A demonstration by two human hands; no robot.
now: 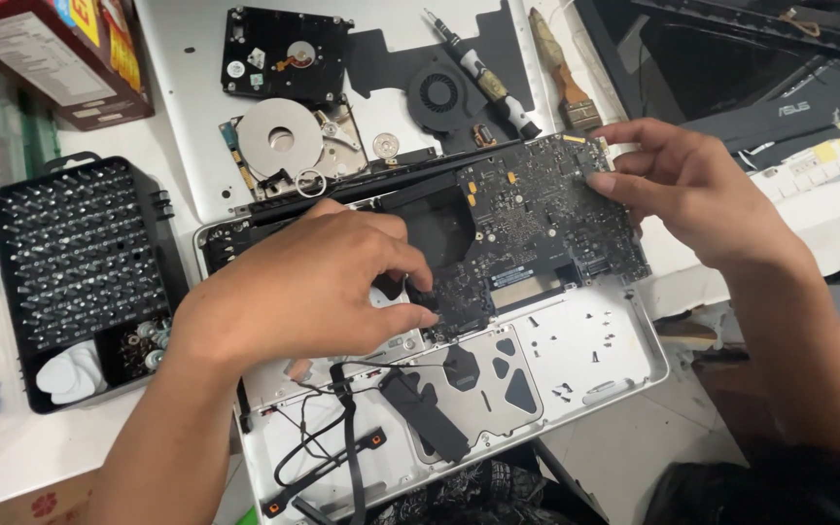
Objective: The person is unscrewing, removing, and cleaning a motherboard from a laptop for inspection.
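A black laptop circuit board [527, 228] is held tilted above an opened silver laptop shell [595, 355]. My left hand [313, 287] pinches the board's near left corner between thumb and fingers. My right hand [687, 190] grips the board's far right edge. Loose black cables [342, 428] and a flat black part [425, 413] lie in the shell below my left wrist.
A black tray of screwdriver bits [80, 258] stands at the left. Behind the shell lie an opened hard drive [284, 141], a second drive [284, 53], a fan [439, 92], a screwdriver [483, 73] and a brush [561, 73]. A dark laptop [731, 78] sits at the far right.
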